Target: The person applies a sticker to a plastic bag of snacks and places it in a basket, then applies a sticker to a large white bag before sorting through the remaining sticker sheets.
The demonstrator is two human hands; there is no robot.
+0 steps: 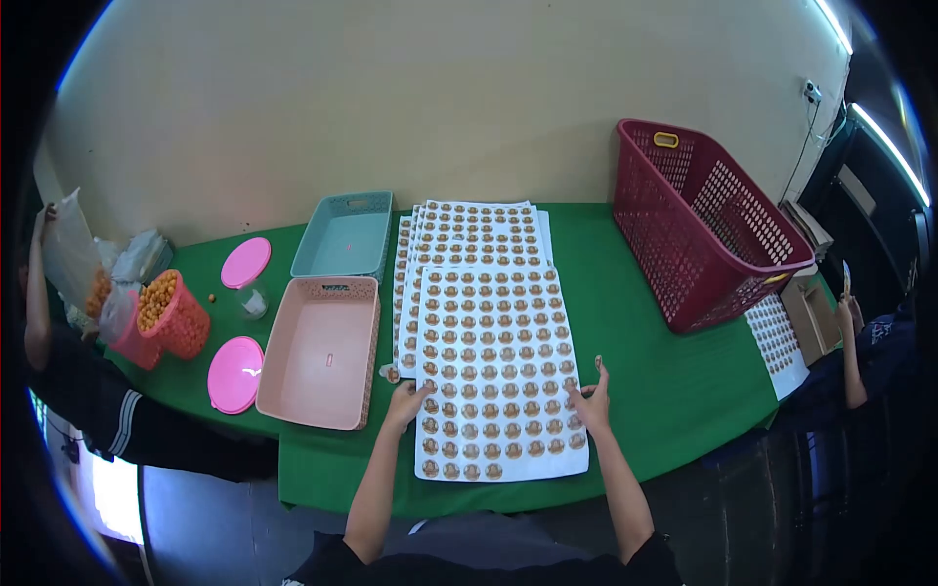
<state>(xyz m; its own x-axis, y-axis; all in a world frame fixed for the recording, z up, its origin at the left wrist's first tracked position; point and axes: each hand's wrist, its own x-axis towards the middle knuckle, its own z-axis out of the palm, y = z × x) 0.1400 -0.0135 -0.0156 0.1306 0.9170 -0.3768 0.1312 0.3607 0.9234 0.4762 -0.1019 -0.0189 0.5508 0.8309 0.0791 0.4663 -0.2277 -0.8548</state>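
A white sheet of round brown stickers [500, 363] lies in front of me, its near edge close to the table's front. My left hand [405, 402] is closed on the sheet's left edge, thumb on top. At the right edge my right hand [592, 398] grips with its thumb over the sheet, while a finger points upward; a small brown spot shows at its tip, too small to make out. Beneath and behind lie more sticker sheets [479, 220] in a loose stack. Just beyond my left hand sits a small crumpled piece with a brown round [389, 373].
A peach basket [322, 356] and a teal basket [344, 234] stand left, near pink lids [234, 375] and orange tubs [186, 327] of round snacks. A maroon crate [650, 215] stands right on the green cloth [655, 391]. People's arms show at both sides.
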